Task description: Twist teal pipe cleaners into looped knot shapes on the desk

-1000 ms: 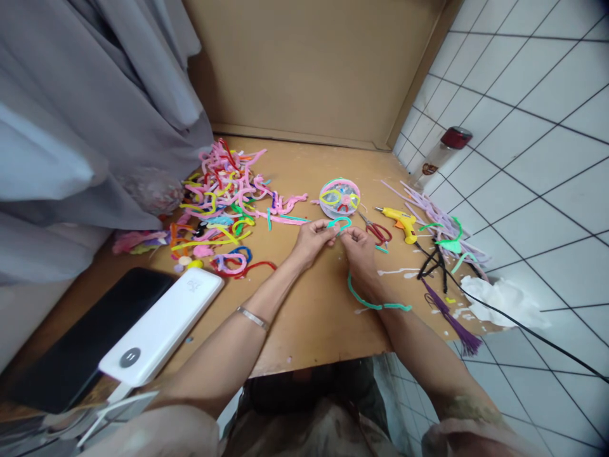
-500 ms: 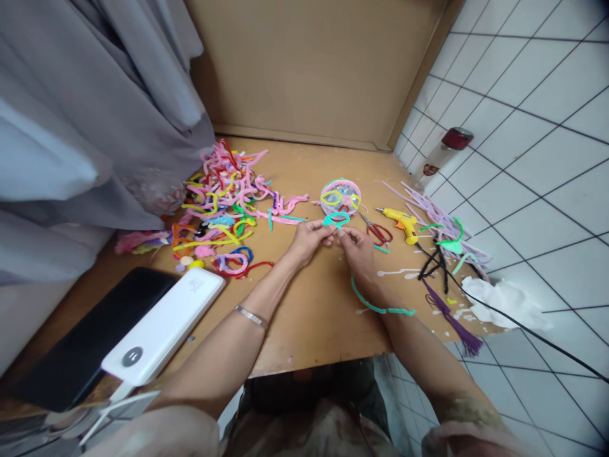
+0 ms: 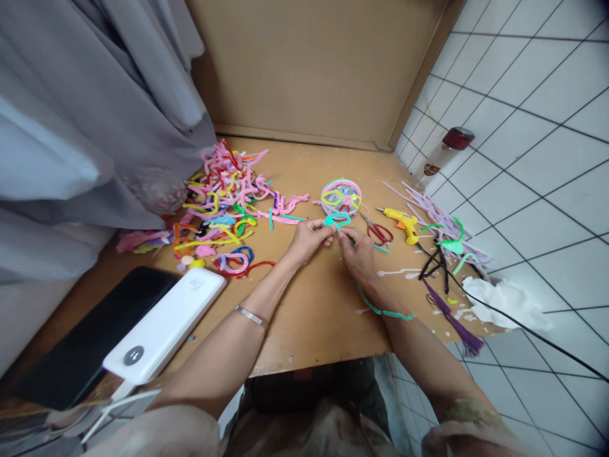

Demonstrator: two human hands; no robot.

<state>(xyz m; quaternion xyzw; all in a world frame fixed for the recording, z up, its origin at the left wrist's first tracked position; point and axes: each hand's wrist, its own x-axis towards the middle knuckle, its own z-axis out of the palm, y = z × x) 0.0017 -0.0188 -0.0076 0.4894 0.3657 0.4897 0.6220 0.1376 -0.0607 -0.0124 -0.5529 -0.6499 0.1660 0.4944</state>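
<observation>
Between my hands, a turquoise pipe cleaner (image 3: pixel 340 218) is bent into a loop above the fingertips. My left hand (image 3: pixel 311 240) pinches the loop's base from the left. From the right, my right hand (image 3: pixel 356 249) pinches the same pipe cleaner, its fingers closed. A long turquoise tail (image 3: pixel 375 308) comes out below my right hand and lies along the right forearm. Just beyond the loop is a round pink-rimmed piece (image 3: pixel 341 196) with yellow and red pipe-cleaner shapes on it. Red-handled scissors (image 3: pixel 379 233) lie right of my right hand.
A tangled pile of coloured pipe cleaners (image 3: pixel 233 190) covers the left. A yellow glue gun (image 3: pixel 402 223), lilac pipe cleaners (image 3: pixel 440 219), a purple tassel (image 3: pixel 450 317) and white tissue (image 3: pixel 499 301) lie right. A white power bank (image 3: pixel 166 324) and a black phone-like slab (image 3: pixel 90 336) lie front left.
My right hand has turned slightly, and the turquoise tail has shifted a little right, closer along the forearm. My left hand stays nearly still with the loop.
</observation>
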